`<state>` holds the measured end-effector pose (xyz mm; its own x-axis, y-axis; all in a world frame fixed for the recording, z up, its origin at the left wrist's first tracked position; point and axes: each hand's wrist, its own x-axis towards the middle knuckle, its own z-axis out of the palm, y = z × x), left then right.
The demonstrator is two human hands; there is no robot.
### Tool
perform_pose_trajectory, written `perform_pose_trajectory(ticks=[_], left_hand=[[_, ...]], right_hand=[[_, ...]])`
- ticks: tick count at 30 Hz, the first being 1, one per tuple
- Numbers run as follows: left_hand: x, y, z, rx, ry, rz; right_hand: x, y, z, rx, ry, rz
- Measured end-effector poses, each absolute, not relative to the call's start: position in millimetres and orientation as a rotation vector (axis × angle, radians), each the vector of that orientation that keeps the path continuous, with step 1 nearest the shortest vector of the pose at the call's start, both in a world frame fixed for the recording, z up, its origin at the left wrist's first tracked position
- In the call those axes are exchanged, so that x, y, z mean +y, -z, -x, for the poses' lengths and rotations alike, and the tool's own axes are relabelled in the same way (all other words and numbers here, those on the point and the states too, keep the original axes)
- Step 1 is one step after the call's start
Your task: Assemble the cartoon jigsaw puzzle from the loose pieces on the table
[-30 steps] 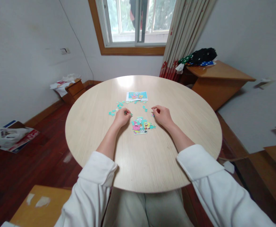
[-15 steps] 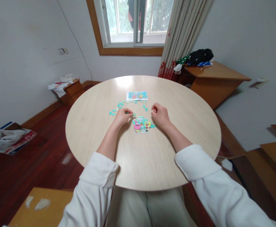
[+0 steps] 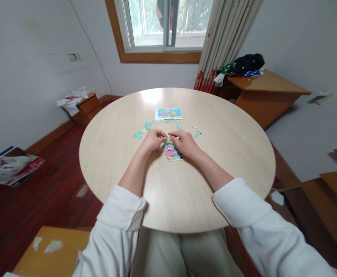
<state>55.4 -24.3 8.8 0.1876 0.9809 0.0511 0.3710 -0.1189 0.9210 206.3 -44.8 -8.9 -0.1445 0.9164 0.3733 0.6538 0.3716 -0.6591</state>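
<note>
Head view, right hand (image 3: 186, 143) now beside left hand (image 3: 152, 141), at far edge of puzzle (image 3: 170, 151), fingers curled (cannot tell whether gripping)

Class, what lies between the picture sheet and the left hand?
Loose puzzle pieces, many of them teal, lie between the sheet and the left hand; the head view shows this.
</note>
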Motion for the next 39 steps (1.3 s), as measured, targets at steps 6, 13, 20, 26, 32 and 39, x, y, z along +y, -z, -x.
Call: perform_pose_trajectory(ticks=[6, 13, 20, 26, 32, 39], left_hand=[[-23, -10, -55, 1.271, -0.907, -1.656], [-28, -17, -49, 1.329, -0.835, -1.660], [-30, -23, -47, 1.378, -0.701, -1.661], [-31, -23, -48, 1.444, -0.694, -1.660], [-31, -23, -50, 1.455, -0.734, -1.649], [-32, -24, -51, 1.488, -0.717, -1.660]], right_hand=[[-45, 9, -206, -1.825, -0.591, 1.318], [-38, 15, -207, -1.680, -0.762, 1.262], [-34, 18, -206, -1.635, -0.763, 1.263], [-33, 18, -207, -1.615, -0.710, 1.319], [-35, 16, -209, -1.797, -0.488, 1.426], [-33, 20, -211, -1.874, -0.377, 1.489]])
